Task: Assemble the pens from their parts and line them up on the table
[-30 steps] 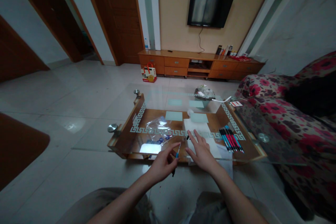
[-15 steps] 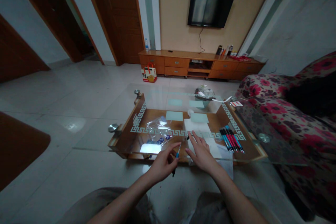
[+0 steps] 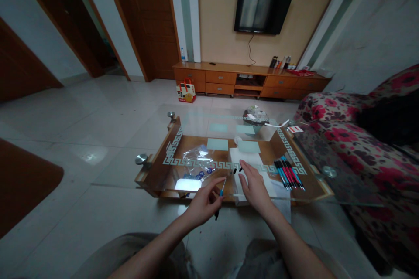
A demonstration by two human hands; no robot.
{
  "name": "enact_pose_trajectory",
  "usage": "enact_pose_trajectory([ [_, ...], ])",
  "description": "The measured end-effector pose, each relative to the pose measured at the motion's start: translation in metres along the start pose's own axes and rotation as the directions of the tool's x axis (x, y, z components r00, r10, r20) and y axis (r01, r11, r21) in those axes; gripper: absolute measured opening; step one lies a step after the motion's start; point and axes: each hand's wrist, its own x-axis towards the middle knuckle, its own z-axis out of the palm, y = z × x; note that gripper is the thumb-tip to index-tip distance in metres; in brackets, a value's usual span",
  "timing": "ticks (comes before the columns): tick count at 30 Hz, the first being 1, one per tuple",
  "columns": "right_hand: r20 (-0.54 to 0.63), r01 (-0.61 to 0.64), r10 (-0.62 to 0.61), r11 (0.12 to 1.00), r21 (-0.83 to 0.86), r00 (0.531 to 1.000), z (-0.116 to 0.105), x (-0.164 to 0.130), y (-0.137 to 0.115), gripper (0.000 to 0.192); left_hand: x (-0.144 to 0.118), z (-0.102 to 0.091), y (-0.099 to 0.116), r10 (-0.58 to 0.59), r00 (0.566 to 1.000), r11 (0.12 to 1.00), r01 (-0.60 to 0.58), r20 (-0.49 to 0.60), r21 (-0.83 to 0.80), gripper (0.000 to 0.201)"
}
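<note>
My left hand (image 3: 203,204) pinches a thin pen refill (image 3: 221,189) with a blue band, held upright above the near edge of the glass coffee table (image 3: 170,157). My right hand (image 3: 255,188) rests on a white sheet (image 3: 238,157) on the glass, fingers drawn together around a small black pen part (image 3: 241,169). Another small black piece (image 3: 234,171) lies just left of it. A row of several finished pens (image 3: 288,173), red, blue and black, lies to the right of that hand.
A clear plastic bag (image 3: 198,162) with small blue parts lies left of the sheet. A bowl of clutter (image 3: 255,116) stands at the table's far side. A floral sofa (image 3: 360,144) runs along the right. A wooden TV cabinet (image 3: 248,80) stands by the far wall.
My right hand's fingers, spread flat on the sheet before, have curled in and closed on a small black piece. My left hand with the refill has stayed still.
</note>
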Motion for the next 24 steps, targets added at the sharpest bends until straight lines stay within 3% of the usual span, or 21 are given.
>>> enact_pose_trajectory([
  [3,-0.103,-0.021,0.048,0.969,0.247,0.994,-0.004,0.005,-0.001,0.038,0.000,0.000,0.000,0.004,1.000,1.000,-0.004,0.004,0.003,0.054],
  [7,-0.040,-0.131,0.178,0.839,0.528,0.983,-0.004,0.008,-0.004,0.031,-0.001,0.000,0.001,0.011,1.000,1.000,-0.011,0.022,0.003,0.054],
  [11,0.024,-0.181,0.231,0.688,0.703,0.973,0.000,0.010,-0.006,0.043,-0.001,-0.001,0.000,0.002,0.999,1.000,-0.002,0.040,0.002,0.056],
  [15,0.091,-0.229,0.253,0.594,0.772,0.963,0.002,0.010,-0.009,0.040,0.000,0.000,-0.003,0.009,0.999,1.000,-0.010,0.045,0.016,0.056],
  [24,0.114,-0.237,0.237,0.594,0.769,0.965,0.002,0.008,-0.012,0.038,-0.001,0.000,-0.003,0.027,0.998,0.998,-0.030,0.051,0.057,0.055],
])
